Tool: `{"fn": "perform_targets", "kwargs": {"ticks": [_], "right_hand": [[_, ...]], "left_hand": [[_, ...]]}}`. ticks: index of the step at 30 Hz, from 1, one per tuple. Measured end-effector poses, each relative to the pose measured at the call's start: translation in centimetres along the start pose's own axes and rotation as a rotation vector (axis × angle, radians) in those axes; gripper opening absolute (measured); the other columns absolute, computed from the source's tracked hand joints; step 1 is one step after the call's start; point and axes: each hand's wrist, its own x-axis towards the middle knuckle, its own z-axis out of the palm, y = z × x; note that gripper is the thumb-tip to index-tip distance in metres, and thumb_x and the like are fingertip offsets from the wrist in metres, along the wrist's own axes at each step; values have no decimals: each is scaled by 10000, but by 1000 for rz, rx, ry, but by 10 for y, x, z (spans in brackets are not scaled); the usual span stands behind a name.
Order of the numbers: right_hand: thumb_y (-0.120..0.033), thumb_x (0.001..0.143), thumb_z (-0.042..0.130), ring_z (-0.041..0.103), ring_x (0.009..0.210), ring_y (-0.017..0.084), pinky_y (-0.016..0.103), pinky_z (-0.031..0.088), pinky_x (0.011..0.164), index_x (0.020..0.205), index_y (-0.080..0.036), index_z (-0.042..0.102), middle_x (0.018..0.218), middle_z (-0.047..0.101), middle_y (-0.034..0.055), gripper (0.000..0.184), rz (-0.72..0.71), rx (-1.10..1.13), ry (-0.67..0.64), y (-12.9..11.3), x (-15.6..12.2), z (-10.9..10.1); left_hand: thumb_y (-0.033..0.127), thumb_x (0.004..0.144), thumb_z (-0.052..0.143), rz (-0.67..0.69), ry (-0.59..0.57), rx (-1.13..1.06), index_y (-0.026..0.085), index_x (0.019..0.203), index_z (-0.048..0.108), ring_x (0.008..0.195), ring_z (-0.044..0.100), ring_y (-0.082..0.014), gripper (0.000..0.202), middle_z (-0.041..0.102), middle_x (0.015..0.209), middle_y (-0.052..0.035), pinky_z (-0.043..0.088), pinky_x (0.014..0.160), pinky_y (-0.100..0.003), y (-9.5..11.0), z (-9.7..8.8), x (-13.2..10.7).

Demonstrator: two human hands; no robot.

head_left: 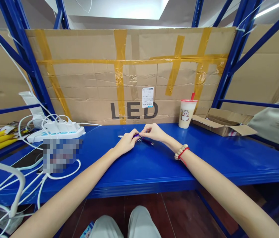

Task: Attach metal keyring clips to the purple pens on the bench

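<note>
Both my left hand [126, 142] and right hand [154, 132] pinch a purple pen [145, 140], fingers closed, near the shelf's [203, 165] back edge.

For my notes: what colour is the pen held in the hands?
The pen is purple with a silvery end; the head view shows it.

Pixelated patch [61, 155], label [147, 97] print too small, pen [148, 142] middle hidden under fingers [146, 131]

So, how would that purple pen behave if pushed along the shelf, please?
The pen looks slim and round, so it would probably roll on the smooth blue shelf. It seems stiff and light, straight between the left hand and right hand.
</note>
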Motion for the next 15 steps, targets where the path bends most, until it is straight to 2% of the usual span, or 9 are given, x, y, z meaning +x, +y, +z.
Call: {"fn": "perform_targets", "kwargs": {"ticks": [3, 7, 10, 15], "right_hand": [[-520, 619, 654, 538, 572, 118, 233, 398, 528, 625, -140, 692, 649, 641, 42, 381, 70, 91, -8, 0, 0, 4], [-586, 647, 602, 516, 534, 105, 231, 394, 514, 690, -129, 669, 642, 641, 35, 463, 75, 104, 17, 1, 2, 9], [-582, 716, 543, 522, 564, 107, 224, 372, 519, 765, -153, 657, 686, 649, 23, 447, 67, -31, 61, 1, 3, 9], [-459, 803, 528, 550, 697, 123, 228, 319, 558, 813, -224, 639, 847, 659, 1, 260, 99, -415, 102, 1, -3, -5]], "left_hand": [[268, 860, 395, 17, 18, 13, 207, 909, 523, 797, 603, -160, 151, 651, 867, -22, 447, 747, -275, -1, -2, 1], [264, 867, 388, 9, 48, 68, 211, 970, 537, 878, 601, -177, 188, 652, 948, -37, 445, 799, -298, -5, -2, 4], [296, 879, 378, -58, 69, 164, 229, 1006, 529, 872, 605, -184, 209, 653, 931, -31, 448, 788, -303, -6, -3, 4], [317, 898, 336, -114, 96, 348, 234, 1023, 523, 822, 603, -181, 240, 645, 843, -28, 438, 770, -293, -5, -8, 3]]}}
